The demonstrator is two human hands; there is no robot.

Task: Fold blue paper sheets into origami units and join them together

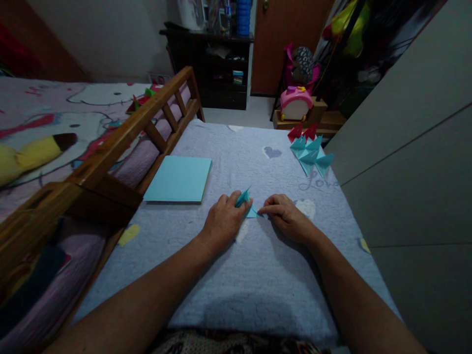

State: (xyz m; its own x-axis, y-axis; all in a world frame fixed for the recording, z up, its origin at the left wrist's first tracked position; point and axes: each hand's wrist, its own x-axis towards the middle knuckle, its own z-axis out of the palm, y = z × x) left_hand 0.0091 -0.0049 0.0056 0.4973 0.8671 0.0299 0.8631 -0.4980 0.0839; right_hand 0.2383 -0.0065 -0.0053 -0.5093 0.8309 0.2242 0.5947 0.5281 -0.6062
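Note:
Between my hands is a small folded piece of teal paper (252,212), low on the bedsheet, with one pointed flap standing up. My left hand (224,219) is closed over its left side, and the fingers cover part of the folds. At its right corner, the thumb and fingertips of my right hand (285,216) are pinched together on the paper's tip. To the left lies a flat stack of teal square paper (180,179). Several folded teal paper shapes (309,155) sit together at the far right, with red folded paper shapes (302,132) just behind them.
The pale blue patterned bedsheet (258,280) spreads under everything. A wooden bed rail (132,130) runs along the left, before another bed with a yellow plush. White cabinet panels (413,162) stand close on the right. A dark shelf (210,69) and pink toy case (296,103) are beyond.

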